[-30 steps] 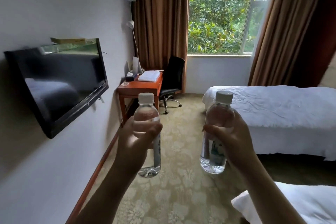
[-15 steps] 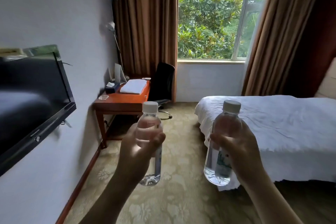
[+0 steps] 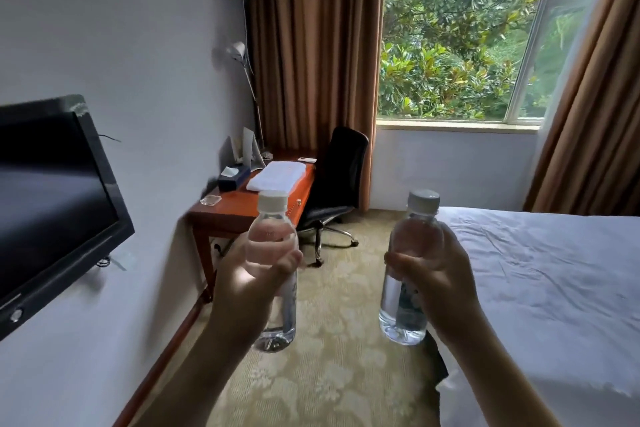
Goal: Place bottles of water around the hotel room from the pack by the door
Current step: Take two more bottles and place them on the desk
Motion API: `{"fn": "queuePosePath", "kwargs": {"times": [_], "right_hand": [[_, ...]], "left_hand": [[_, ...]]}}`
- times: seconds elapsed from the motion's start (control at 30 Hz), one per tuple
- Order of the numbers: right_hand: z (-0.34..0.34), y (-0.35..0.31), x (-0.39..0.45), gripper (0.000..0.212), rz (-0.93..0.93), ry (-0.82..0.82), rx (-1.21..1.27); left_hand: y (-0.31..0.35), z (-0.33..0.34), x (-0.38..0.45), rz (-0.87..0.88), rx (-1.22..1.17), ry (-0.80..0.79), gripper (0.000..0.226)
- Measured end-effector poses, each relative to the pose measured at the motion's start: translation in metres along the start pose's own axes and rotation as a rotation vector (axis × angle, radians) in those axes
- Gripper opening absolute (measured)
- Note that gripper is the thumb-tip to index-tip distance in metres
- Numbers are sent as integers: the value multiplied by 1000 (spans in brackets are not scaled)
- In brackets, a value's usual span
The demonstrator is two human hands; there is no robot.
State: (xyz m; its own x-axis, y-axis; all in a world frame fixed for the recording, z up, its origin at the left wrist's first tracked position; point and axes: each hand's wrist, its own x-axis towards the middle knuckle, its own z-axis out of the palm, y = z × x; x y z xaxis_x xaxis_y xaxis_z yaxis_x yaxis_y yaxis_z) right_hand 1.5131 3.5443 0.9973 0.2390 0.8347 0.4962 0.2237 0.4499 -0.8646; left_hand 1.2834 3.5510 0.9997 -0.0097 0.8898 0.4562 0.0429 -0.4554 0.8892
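My left hand (image 3: 252,284) grips a clear water bottle (image 3: 270,229) with a white cap, held upright in front of me. My right hand (image 3: 441,282) grips a second clear water bottle (image 3: 414,236), also upright, with a printed label partly hidden by my fingers. Both bottles hang above the patterned carpet, between the wooden desk (image 3: 242,204) and the bed (image 3: 540,274). The pack by the door is out of view.
The desk against the left wall carries a folded white towel (image 3: 277,175), a tissue box (image 3: 232,178) and a glass ashtray (image 3: 211,200). A black office chair (image 3: 337,177) stands beside it. A wall-mounted TV (image 3: 52,198) juts out at left. Window and brown curtains lie ahead.
I have moved forward through the room: the desk, chair and bed are nearer, and the TV has slid further to the left. Both hands still hold their bottles upright.
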Motion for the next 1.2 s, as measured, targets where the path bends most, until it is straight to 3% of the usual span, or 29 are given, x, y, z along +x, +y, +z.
{"fn": "queuePosePath", "kwargs": {"times": [0.2, 0.33, 0.47, 0.7, 0.83, 1.0, 1.2], "right_hand": [[42, 75, 108, 44, 8, -77, -9], [84, 127, 186, 56, -5, -97, -15], [120, 170, 275, 61, 41, -72, -28], [146, 243, 403, 48, 90, -29, -32], [153, 292, 471, 55, 109, -37, -27], [171, 366, 569, 51, 104, -99, 72], [227, 430, 684, 50, 142, -352, 182]], "left_hand": [[-72, -2, 105, -30, -8, 46, 28], [-135, -6, 194, -48, -28, 71, 31], [-185, -1, 292, -88, -108, 33, 33], [-260, 30, 435, -98, -120, -50, 41], [-306, 51, 501, -125, -106, -55, 51], [-367, 76, 582, -129, -51, 50, 50], [-419, 81, 662, -139, 47, 252, 53]]}}
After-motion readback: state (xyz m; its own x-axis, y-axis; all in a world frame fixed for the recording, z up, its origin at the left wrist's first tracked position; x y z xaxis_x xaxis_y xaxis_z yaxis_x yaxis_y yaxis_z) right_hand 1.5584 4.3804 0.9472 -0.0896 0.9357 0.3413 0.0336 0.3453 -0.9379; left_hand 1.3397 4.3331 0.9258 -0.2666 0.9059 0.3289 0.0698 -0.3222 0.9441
